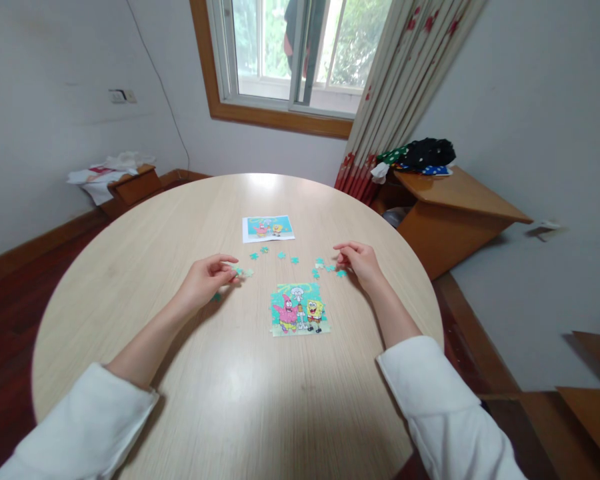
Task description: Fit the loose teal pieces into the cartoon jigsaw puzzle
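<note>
A partly assembled cartoon jigsaw puzzle lies on the round wooden table between my hands. My left hand rests to its left, fingers curled in a pinch at loose teal pieces. My right hand sits to the upper right of the puzzle, fingers pressed together at a small cluster of teal pieces. Several more loose pieces lie in a row beyond the puzzle. A reference picture card lies farther back.
A low wooden cabinet with dark clothing on it stands to the right, by a curtain. Another wooden box with white cloth sits at the left wall. A window is ahead.
</note>
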Available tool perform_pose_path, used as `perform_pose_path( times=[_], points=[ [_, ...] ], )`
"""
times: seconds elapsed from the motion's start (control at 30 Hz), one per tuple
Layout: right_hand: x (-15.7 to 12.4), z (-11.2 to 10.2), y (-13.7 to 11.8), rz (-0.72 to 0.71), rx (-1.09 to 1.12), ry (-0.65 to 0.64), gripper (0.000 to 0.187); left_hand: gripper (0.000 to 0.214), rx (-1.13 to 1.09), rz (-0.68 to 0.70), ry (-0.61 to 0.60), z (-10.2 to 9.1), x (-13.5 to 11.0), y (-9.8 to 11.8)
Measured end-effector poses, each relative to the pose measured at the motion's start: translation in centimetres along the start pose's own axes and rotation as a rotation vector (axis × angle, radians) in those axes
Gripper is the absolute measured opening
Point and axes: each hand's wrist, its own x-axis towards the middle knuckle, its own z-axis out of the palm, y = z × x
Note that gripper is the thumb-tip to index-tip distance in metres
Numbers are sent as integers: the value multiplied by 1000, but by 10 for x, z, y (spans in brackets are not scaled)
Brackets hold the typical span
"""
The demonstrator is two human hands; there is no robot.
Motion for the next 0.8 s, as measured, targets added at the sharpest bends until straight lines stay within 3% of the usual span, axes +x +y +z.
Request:
perform_pose_path(
  times=[0.1, 0.23, 0.43, 0.8],
  points=[
    [0, -1, 1, -7, -1, -12, 13, 60, 2, 10, 23, -1, 0, -1],
    [0, -1, 1, -13, 1, -13, 14, 53, 24, -26, -4, -1, 0, 0],
    [-1, 1, -1, -13, -2, -14, 11, 60, 6, -27, 31, -2, 0, -1],
    [-1, 2, 0, -5, -11, -17, 12, 62, -111, -119, -64, 3, -5, 4]
  ],
)
